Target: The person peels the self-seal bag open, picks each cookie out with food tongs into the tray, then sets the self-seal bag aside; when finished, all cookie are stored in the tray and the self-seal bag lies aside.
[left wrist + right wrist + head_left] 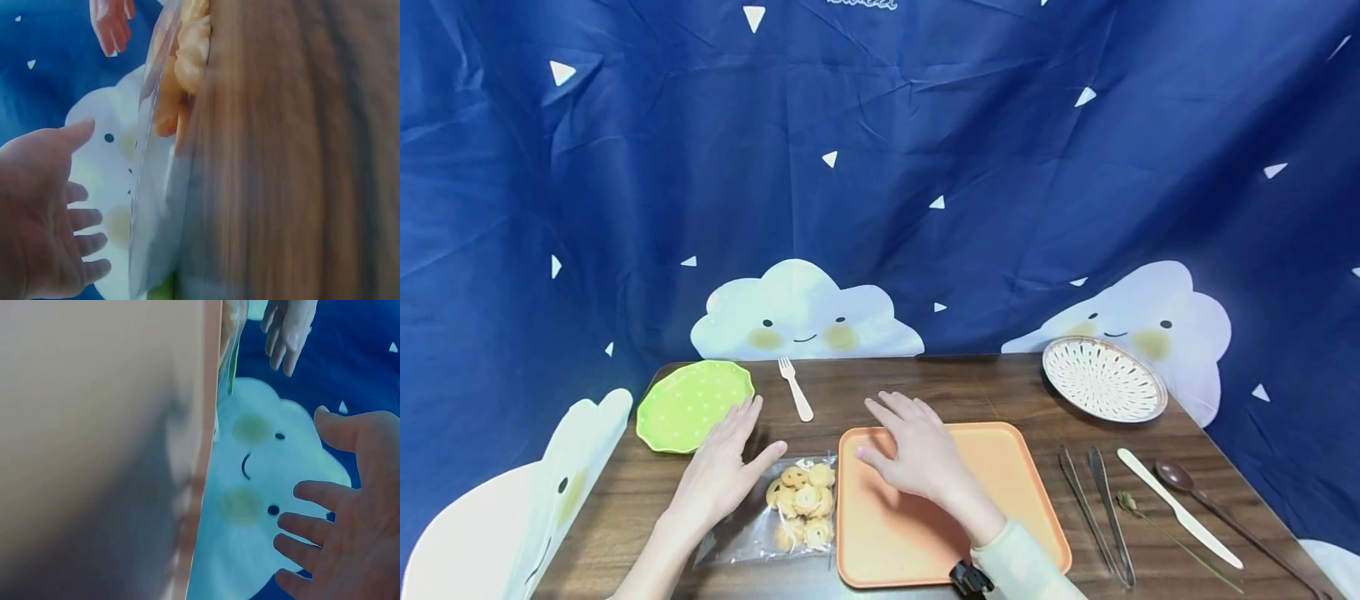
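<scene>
My left hand (718, 467), its fingers straight and thumb spread, holds nothing; in the head view it appears beside a clear bag of cookies (805, 502) and in front of the green dotted plate (688, 408). Over the orange tray (887, 554) hovers my right hand (921, 454), fingers extended, also holding nothing. Both wrist views show the palms bare: the left palm (37, 219) is apart from the bag (156, 200), and the right palm (356, 531) is apart from the tray's surface (94, 394).
A white fork (796, 390) lies behind the bag. At the back right stands a white patterned dish (1105, 379). Metal tongs (1101, 508), a thin green stem with a bud (1176, 537), a white knife (1180, 508) and a brown long-handled spoon (1232, 521) lie right of the tray.
</scene>
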`<state>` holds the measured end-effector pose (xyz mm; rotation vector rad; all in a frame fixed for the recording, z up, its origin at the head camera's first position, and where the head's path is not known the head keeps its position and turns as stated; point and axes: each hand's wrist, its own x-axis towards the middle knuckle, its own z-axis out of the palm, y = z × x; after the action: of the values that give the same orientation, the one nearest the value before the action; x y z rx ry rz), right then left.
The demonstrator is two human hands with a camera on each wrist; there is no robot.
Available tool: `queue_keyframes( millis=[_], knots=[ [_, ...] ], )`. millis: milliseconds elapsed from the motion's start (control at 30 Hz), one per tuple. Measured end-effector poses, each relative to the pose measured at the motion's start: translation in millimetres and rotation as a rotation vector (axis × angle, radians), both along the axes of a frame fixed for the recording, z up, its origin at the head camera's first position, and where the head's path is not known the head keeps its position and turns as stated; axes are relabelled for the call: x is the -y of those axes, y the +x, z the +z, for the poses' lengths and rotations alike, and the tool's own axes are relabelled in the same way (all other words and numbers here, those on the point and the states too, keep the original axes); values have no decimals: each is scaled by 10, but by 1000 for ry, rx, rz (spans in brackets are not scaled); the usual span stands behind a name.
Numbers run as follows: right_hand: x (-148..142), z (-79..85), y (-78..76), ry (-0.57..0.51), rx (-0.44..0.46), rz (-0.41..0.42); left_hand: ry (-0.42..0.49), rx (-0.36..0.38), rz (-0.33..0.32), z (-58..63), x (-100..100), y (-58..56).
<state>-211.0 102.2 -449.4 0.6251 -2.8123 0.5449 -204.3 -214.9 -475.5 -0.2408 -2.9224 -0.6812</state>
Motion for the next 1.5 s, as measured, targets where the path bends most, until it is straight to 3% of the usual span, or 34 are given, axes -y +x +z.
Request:
queue_keyframes(
  millis=[233, 567, 967, 1200, 1500],
  knots=[
    [116, 15, 139, 17, 16, 48, -22, -61, -17, 53, 83, 155],
    [289, -29, 369, 99, 38, 211, 58, 118, -118, -25, 120, 393],
    [373, -141, 517, 175, -180, 448, 25, 228, -237, -131, 22, 543],
    [412, -223, 526, 218, -191, 508, 20, 240, -274, -117, 27, 613],
    [449, -250, 518, 347, -373, 650, 16, 235, -297, -170, 74, 675]
  ],
)
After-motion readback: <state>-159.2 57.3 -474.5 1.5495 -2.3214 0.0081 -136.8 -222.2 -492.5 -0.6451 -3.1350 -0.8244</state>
